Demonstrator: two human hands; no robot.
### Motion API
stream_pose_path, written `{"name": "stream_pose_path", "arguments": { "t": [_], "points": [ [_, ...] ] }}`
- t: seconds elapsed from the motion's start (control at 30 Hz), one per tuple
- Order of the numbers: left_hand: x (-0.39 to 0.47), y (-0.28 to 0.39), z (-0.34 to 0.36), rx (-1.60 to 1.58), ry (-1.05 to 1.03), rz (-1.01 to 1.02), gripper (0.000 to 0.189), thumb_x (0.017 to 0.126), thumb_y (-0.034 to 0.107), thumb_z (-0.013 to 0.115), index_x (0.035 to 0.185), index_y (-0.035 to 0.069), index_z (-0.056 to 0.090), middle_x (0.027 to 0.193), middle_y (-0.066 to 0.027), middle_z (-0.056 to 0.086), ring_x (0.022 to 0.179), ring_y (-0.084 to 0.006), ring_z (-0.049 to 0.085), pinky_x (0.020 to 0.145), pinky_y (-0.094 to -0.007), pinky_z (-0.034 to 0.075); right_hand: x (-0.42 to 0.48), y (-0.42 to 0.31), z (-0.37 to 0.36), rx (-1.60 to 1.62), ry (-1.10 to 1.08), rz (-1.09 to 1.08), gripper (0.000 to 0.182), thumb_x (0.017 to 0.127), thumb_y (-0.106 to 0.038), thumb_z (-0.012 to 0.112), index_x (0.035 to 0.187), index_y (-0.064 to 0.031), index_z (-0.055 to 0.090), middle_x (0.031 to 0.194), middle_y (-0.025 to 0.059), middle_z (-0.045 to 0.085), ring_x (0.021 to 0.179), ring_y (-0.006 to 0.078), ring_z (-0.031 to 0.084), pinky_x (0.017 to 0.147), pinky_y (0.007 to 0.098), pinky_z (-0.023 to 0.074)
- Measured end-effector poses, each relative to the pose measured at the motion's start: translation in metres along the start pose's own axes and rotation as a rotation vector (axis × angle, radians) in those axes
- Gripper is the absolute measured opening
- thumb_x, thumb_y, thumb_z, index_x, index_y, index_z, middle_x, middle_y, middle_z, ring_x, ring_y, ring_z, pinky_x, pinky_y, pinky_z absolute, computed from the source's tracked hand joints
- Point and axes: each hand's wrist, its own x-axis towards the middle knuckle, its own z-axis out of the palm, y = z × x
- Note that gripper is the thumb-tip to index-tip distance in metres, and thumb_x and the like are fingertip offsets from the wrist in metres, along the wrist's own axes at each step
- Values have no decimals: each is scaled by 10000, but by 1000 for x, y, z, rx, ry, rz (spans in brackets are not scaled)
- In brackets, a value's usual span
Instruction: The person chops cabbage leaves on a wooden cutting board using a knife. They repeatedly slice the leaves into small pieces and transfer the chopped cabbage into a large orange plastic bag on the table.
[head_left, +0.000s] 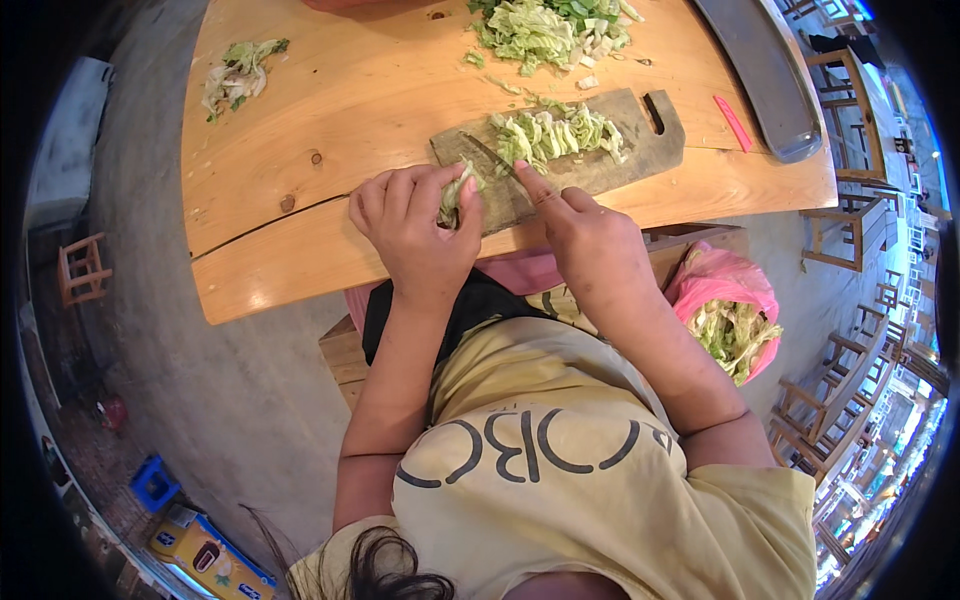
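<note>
My left hand (416, 217) presses a short remaining piece of leafy cabbage (452, 196) against the left end of a worn wooden cutting board (651, 154). In my right hand (589, 232) is a knife (487, 154), its narrow dark blade pointing up and left across the board. My right index finger lies along the back of the blade, and the handle is hidden in my fist. Right of the blade, a row of sliced cabbage (559, 136) rests on the board. Beyond the board is a larger heap of chopped cabbage and greens (536, 34).
The board lies on a wooden table (337, 127) near its front edge. Wilted leaf scraps (244, 75) sit at the far left. A grey tray (765, 75) and a pink strip-like object (733, 124) are at right. Below hangs a pink plastic bag (720, 281) of leaves.
</note>
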Motion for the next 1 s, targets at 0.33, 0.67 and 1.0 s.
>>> {"name": "stream_pose_path", "arguments": {
  "t": [0.33, 0.67, 1.0],
  "points": [
    [-2, -5, 3, -121, -1, -133, 128, 773, 144, 773, 869, 141, 689, 828, 5, 646, 912, -230, 555, 925, -422, 350, -10, -17, 10, 243, 71, -34, 644, 845, 63, 582, 1457, -115, 488, 796, 177, 595, 679, 380, 621, 610, 473, 497],
    [-2, -4, -1, -78, -17, -98, 103, 775, 125, 770, 844, 118, 695, 843, -14, 663, 895, -238, 560, 920, -391, 358, -18, -31, 25, -51, 46, -21, 641, 873, -122, 631, 1474, -39, 424, 863, 134, 596, 626, 293, 653, 525, 385, 537],
    [1, 0, -10, -51, -33, -35, 133, 761, 118, 767, 881, 126, 710, 861, -20, 664, 949, -238, 564, 964, -425, 345, 13, -38, 38, -142, 56, -38, 641, 883, -148, 607, 1485, -54, 407, 879, 125, 604, 660, 291, 670, 562, 380, 556]
  ]
}}
